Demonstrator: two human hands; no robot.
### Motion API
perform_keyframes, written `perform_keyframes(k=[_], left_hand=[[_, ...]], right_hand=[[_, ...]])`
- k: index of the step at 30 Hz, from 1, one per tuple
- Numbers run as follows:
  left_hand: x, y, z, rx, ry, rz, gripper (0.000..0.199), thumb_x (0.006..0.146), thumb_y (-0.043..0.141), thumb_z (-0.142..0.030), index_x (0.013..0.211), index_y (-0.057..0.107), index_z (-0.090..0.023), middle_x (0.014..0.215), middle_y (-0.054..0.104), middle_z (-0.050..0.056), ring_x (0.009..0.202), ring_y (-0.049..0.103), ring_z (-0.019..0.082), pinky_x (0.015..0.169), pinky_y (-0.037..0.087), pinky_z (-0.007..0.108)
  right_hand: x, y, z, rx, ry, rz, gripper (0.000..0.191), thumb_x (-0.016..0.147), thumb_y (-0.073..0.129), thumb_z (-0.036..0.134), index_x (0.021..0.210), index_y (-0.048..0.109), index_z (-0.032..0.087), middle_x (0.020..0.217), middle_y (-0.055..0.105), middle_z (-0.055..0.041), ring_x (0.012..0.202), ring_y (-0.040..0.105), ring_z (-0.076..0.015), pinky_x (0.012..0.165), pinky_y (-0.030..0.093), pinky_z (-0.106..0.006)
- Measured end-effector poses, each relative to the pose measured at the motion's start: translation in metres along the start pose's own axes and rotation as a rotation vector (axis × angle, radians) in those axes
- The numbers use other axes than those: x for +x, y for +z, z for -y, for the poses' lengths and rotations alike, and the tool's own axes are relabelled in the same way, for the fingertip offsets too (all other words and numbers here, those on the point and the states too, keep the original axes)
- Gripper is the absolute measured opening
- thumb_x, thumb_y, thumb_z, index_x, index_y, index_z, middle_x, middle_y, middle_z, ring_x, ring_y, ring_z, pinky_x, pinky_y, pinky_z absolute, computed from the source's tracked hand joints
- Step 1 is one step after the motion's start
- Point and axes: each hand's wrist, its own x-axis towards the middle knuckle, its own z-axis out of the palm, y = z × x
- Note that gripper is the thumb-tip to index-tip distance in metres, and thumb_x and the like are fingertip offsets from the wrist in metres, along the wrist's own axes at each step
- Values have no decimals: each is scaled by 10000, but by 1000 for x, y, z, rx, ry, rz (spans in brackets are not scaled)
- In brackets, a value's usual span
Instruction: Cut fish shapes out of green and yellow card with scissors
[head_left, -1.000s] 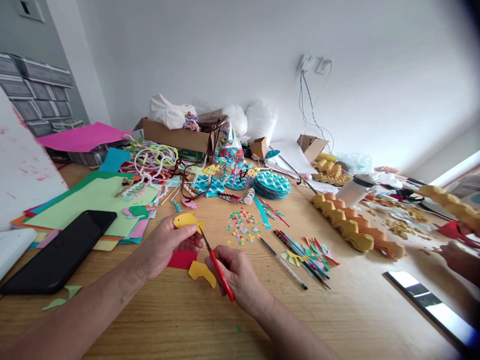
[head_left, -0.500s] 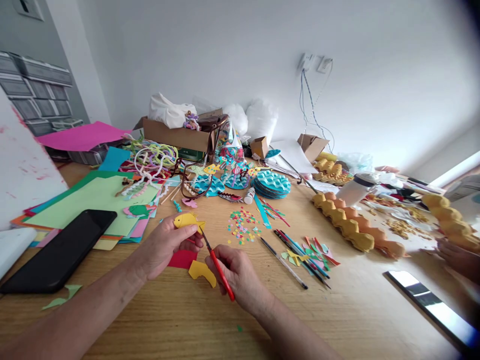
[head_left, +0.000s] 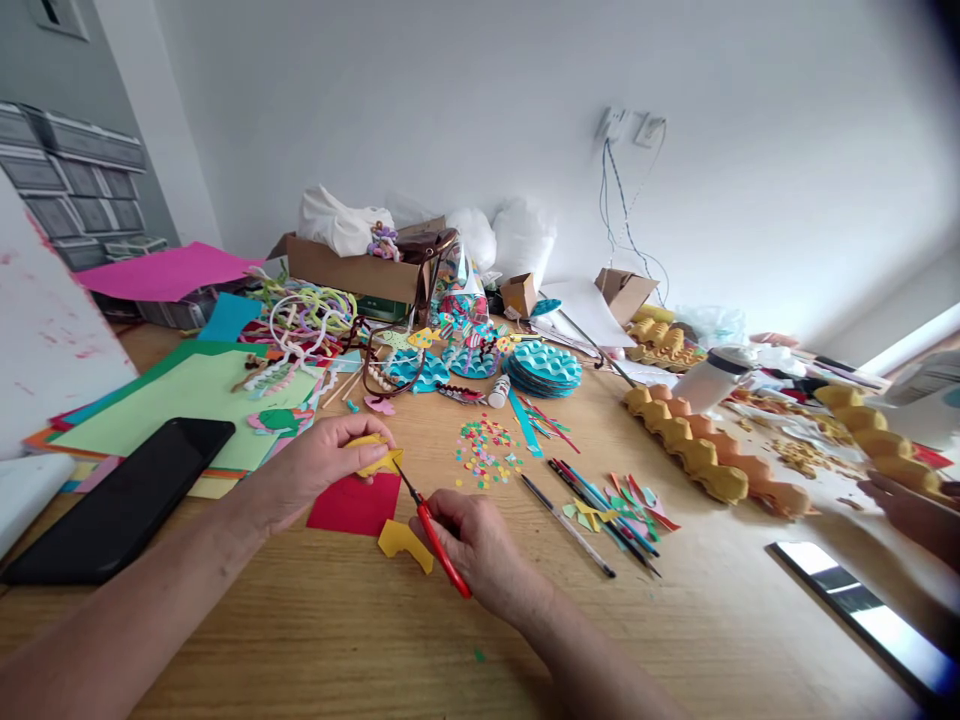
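My left hand (head_left: 330, 462) pinches a yellow paper fish (head_left: 369, 456), its fingers covering much of the body. Red-handled scissors (head_left: 442, 548) are gripped in my right hand (head_left: 476, 545), and their blade tips meet the fish's tail. Beneath my left hand lies a red paper piece (head_left: 352, 505) on the wooden table. A curved yellow paper scrap (head_left: 405, 546) rests just left of the scissor handles.
A black phone (head_left: 124, 495) and a stack of coloured paper (head_left: 187, 400) lie at left. Pens (head_left: 570, 525), paper scraps (head_left: 634, 505) and confetti dots (head_left: 487, 450) lie right of centre. At far right another person's hand (head_left: 907, 510) touches a yellow egg-carton strip (head_left: 877, 435).
My left fingers have shifted over the top of the fish, which is now tilted and more covered. More of the red paper shows. The other person's carton strip has moved left.
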Motion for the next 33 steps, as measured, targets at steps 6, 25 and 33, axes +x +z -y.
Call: perform_keyframes(k=[6, 25, 33], left_hand=[[4, -3, 3, 116, 0, 15, 97, 668, 672, -252, 740, 665, -187, 589, 575, -39, 555, 494, 112, 532, 359, 204], [1, 6, 7, -177, -178, 61, 141, 645, 683, -203, 725, 571, -175, 653, 532, -51, 591, 449, 87, 569, 337, 222], [-4, 16, 7, -234, -181, 42, 152, 661, 687, -208, 713, 550, -170, 635, 552, -53, 571, 478, 77, 543, 356, 202]], right_hand=[[2, -1, -1, 14, 10, 26, 319, 856, 451, 337, 587, 444, 166, 523, 391, 47, 489, 317, -72, 463, 226, -207], [3, -1, -4, 433, 156, 132, 317, 776, 537, 438, 629, 448, 172, 510, 399, 56, 412, 385, -62, 391, 263, -177], [2, 1, -4, 534, 200, 120, 398, 750, 567, 530, 637, 447, 168, 493, 437, 54, 381, 408, -58, 359, 293, -164]])
